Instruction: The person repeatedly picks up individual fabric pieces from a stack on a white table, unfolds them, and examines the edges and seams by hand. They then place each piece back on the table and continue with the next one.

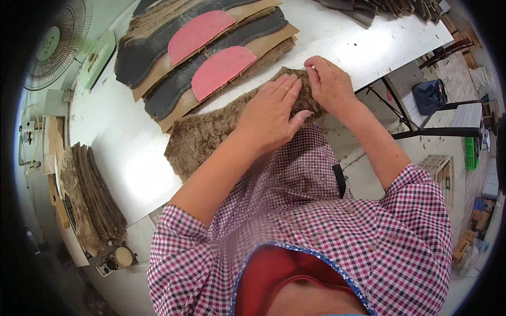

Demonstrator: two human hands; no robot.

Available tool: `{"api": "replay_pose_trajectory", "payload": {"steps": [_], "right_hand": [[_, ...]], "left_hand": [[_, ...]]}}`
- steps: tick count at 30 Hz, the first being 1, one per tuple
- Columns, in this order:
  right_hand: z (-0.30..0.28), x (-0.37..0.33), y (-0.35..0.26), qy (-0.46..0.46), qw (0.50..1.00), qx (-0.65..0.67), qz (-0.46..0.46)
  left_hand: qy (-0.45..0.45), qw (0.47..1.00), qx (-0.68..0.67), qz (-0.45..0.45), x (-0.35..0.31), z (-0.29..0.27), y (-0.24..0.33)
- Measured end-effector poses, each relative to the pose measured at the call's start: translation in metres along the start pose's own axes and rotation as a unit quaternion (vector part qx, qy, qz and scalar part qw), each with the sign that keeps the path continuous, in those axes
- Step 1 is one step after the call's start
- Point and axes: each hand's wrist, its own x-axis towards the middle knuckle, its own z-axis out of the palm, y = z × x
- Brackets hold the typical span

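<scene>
A brown fur piece (203,131) lies along the near edge of the white table, partly over my lap. My left hand (271,113) rests flat on it, fingers stretched together toward the far edge and thumb apart. At the fur's far right corner, my right hand (334,87) has its thumb and forefinger bent toward each other in a pinch. Whatever lies between those fingertips is too small to make out. Just beyond the fur are layered black and tan pieces (174,87) with fur undersides. Two pink half-round patches (224,71) sit on them.
The white table (342,45) carries a heap of dark pieces (390,8) at the back right and a pale green tray (98,59) at the left. A stack of fur pieces (92,195) stands by its left edge, near a fan (52,42). Black metal legs (398,102) show at right.
</scene>
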Motion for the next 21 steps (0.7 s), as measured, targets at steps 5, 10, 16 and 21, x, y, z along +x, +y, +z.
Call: {"api": "replay_pose_trajectory", "payload": {"steps": [5, 10, 16, 21], "right_hand": [[-0.020, -0.015, -0.027, 0.060, 0.994, 0.039, -0.085], [0.017, -0.022, -0.040, -0.074, 0.993, 0.012, -0.093], [0.010, -0.009, -0.026, -0.189, 0.970, -0.136, -0.075], [0.018, -0.002, -0.014, -0.204, 0.976, -0.059, -0.049]], "left_hand": [[0.097, 0.995, -0.024, 0.002, 0.007, 0.006, 0.000], [0.208, 0.934, -0.261, -0.130, 0.005, 0.006, -0.023], [0.206, 0.959, -0.001, -0.197, -0.048, -0.006, -0.027], [0.147, 0.951, 0.032, -0.268, -0.049, -0.014, -0.037]]}}
